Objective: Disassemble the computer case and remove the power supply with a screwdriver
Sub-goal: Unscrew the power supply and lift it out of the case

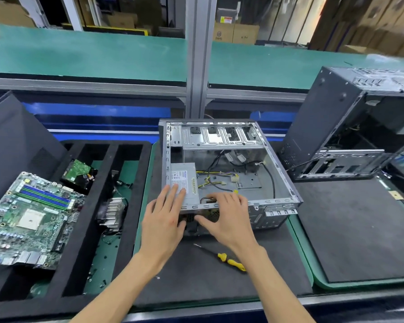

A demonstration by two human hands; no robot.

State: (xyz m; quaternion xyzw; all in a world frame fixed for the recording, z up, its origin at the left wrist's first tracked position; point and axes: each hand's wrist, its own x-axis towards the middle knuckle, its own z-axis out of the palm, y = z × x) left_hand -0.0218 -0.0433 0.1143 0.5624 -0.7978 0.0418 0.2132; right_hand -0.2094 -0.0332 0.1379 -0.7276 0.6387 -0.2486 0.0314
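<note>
I see the open computer case (229, 164) lying on a dark mat (196, 276) at the middle of the tabletop, the power supply (183, 180) in its near left corner. My left hand (163, 227) rests flat on the supply, fingers (173, 194) spread and straight. My right hand (229, 215) hooks over the case's near rim, fingers curled on it beside the supply. The yellow-handled screwdriver (226, 258) lies on the mat just near of the case. A motherboard (30, 220) sits at the left.

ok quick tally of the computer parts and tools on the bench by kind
computer cases: 2 (open one, another at right)
power supplies: 1
motherboards: 1
hard drives: 1
heatsink coolers: 1
screwdrivers: 1
total: 7
</note>
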